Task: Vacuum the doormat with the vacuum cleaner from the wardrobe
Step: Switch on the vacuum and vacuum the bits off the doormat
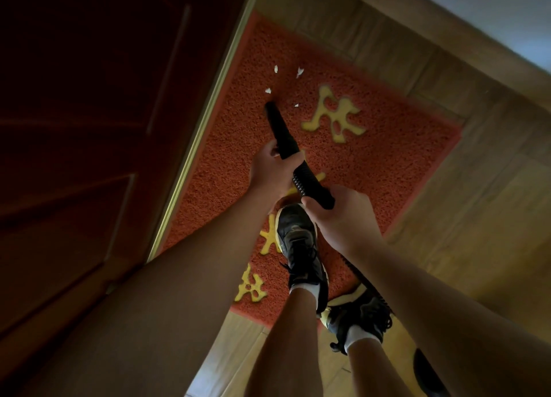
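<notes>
The left hand [269,170] has its grip clamped around the black vacuum nozzle [280,130], fingers curled over the wide end of the tapered tube where it meets the ribbed hose [301,182]. The right hand [340,215] has its grip closed tight on the smooth black hose cuff [320,195] just behind the ribbed section, knuckles upward. Both hands are close together on the same line of tubing, which slants up and to the left.

The nozzle is a matte, narrowing crevice piece; its tip rests on or just above the doormat [372,158], I cannot tell which. Around the tip lie small white paper scraps [268,90], four or five torn, pointed bits scattered on the pile.

The doormat is orange-red with a coarse, looped, wiry texture, a smooth flat border, and pale yellow characters [334,118] set into it. It lies on the wooden plank floor [492,217], its long edge against the metal threshold strip [202,134] of a dark red panelled door [89,128].

A black sneaker [299,241] with laces and a white sock stands on the mat; the other shoe [357,313], black with yellow trim, sits at the mat's near edge. More hose runs back below the right forearm.
</notes>
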Demonstrator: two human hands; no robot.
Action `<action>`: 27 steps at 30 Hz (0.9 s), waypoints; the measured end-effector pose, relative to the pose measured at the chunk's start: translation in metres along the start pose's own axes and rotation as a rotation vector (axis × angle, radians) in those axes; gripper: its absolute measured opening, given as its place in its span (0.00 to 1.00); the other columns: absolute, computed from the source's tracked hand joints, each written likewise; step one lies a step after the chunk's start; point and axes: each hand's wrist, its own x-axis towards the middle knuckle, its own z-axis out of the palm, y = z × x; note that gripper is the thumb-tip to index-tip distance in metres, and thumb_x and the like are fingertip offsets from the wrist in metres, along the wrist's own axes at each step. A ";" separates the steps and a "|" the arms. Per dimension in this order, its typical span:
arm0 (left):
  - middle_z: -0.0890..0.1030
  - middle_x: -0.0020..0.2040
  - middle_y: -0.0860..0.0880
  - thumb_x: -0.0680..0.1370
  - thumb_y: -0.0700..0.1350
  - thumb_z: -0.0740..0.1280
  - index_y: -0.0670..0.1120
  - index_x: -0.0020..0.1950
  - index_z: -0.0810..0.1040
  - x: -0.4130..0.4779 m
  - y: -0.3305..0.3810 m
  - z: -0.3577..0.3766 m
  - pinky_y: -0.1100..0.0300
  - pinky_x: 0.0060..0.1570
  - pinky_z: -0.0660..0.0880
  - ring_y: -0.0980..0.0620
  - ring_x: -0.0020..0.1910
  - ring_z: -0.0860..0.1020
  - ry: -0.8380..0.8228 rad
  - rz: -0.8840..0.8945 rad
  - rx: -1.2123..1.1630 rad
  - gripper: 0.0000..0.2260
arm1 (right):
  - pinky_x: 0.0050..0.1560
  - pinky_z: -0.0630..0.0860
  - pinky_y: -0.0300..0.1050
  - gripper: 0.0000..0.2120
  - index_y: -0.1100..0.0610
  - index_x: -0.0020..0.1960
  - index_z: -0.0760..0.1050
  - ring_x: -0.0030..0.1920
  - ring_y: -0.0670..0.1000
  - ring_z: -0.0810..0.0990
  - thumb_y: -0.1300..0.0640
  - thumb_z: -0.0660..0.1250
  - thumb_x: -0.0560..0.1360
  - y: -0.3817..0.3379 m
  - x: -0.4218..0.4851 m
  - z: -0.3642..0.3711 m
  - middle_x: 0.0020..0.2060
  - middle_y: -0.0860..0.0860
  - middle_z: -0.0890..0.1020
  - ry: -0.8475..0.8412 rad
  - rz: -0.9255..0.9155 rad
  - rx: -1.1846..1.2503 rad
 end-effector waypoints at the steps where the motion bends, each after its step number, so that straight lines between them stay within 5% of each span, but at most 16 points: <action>1: 0.81 0.60 0.49 0.75 0.49 0.75 0.46 0.67 0.78 0.002 0.002 0.000 0.52 0.57 0.78 0.50 0.58 0.80 -0.002 0.001 -0.003 0.21 | 0.25 0.63 0.42 0.19 0.52 0.33 0.67 0.23 0.49 0.68 0.47 0.69 0.78 -0.001 0.002 0.000 0.25 0.49 0.72 0.004 0.000 0.000; 10: 0.83 0.58 0.50 0.67 0.57 0.72 0.48 0.64 0.80 0.009 0.017 -0.004 0.45 0.59 0.79 0.49 0.57 0.81 0.016 0.003 0.027 0.27 | 0.25 0.63 0.42 0.17 0.52 0.35 0.67 0.24 0.50 0.68 0.47 0.69 0.78 -0.014 0.010 -0.002 0.27 0.51 0.73 0.007 0.011 -0.028; 20: 0.82 0.60 0.49 0.74 0.50 0.74 0.47 0.66 0.79 0.017 0.022 -0.005 0.47 0.60 0.78 0.49 0.59 0.80 0.002 0.015 0.027 0.21 | 0.26 0.65 0.43 0.19 0.53 0.33 0.67 0.24 0.50 0.69 0.47 0.69 0.77 -0.018 0.016 -0.005 0.26 0.51 0.74 0.025 0.017 -0.017; 27: 0.82 0.60 0.49 0.71 0.52 0.74 0.47 0.64 0.80 0.013 0.020 -0.005 0.46 0.62 0.77 0.49 0.59 0.80 0.011 0.024 0.037 0.23 | 0.25 0.66 0.44 0.18 0.56 0.35 0.70 0.24 0.51 0.70 0.46 0.69 0.77 -0.015 0.015 -0.005 0.26 0.52 0.75 0.017 0.005 -0.021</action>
